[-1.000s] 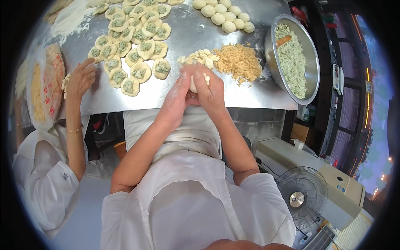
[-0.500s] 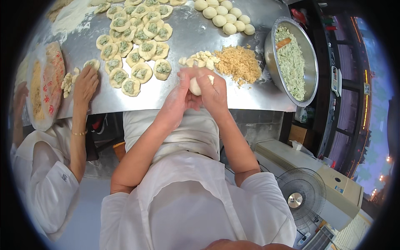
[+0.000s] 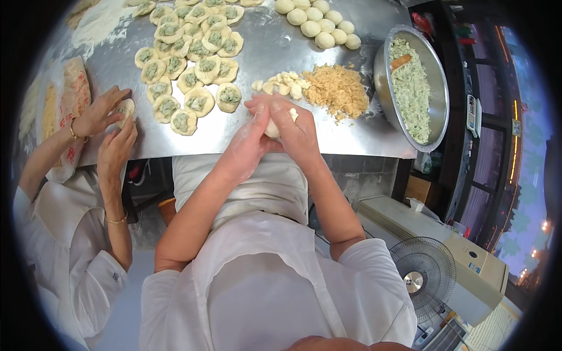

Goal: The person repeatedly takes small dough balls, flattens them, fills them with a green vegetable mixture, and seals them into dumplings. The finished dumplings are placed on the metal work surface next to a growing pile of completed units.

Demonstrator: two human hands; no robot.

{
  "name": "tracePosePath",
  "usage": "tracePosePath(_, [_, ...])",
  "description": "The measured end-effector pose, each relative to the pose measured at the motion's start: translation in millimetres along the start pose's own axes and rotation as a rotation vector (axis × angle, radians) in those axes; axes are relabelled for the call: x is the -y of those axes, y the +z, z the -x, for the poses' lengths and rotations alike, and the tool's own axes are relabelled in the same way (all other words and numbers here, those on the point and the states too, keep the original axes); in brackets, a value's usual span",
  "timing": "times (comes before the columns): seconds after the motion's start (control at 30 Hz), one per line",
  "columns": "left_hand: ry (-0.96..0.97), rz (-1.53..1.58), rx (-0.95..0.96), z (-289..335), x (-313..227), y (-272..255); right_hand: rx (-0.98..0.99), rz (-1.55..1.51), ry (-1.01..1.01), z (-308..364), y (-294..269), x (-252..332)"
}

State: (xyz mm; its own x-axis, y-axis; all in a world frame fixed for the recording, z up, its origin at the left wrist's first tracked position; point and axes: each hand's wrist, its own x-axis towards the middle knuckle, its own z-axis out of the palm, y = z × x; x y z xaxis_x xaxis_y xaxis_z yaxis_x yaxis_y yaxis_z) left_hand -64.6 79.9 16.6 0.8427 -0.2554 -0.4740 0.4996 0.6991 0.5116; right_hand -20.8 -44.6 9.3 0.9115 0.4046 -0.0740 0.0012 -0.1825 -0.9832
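Observation:
A pale dough ball [image 3: 273, 130] is cupped between my two hands at the table's near edge, mostly covered by fingers. My left hand [image 3: 248, 141] wraps it from the left, its fingers lying across the top. From the other side my right hand [image 3: 297, 133] presses on it, and a small pale bit of dough shows by its knuckles. Just beyond my fingers lie small dough pieces [image 3: 284, 86], touching a heap of tan crumbly filling [image 3: 335, 90]. Left of my hands, several dough rounds [image 3: 199, 104] topped with green-flecked filling lie close together, some overlapping.
A steel bowl [image 3: 440, 96] of pale green filling stands at the right edge. Smooth dough balls [image 3: 325, 40] sit at the back. On the left, a co-worker's hands [image 3: 111, 126] hold a filled dough round beside a plastic bag [image 3: 71, 96]. A fan [image 3: 424, 275] stands lower right.
My hands have closed further around the dough ball, so less of it shows. The co-worker's far-left hand has come over, and both their hands now hold a filled round.

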Motion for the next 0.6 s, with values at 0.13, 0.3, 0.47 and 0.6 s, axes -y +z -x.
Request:
tracePosePath(0.13, [0.022,0.065,0.013,-4.9,2.3,-13.7,-0.057,-0.173,0.12,1.5,6.4,0.0])
tracePosePath(0.3, [-0.024,0.071,0.143,-6.7,6.2,-33.7,0.135,0.076,0.04,10.3,-42.0,21.5])
tracePosePath(0.47, [-0.109,0.023,0.185,-5.1,2.9,-23.8,0.061,0.149,-0.072,16.6,-36.9,2.7])
tracePosePath(0.6, [-0.167,-0.052,0.136,-4.6,6.4,-25.7,-0.053,0.469,-0.17,16.9,-22.9,-13.2])
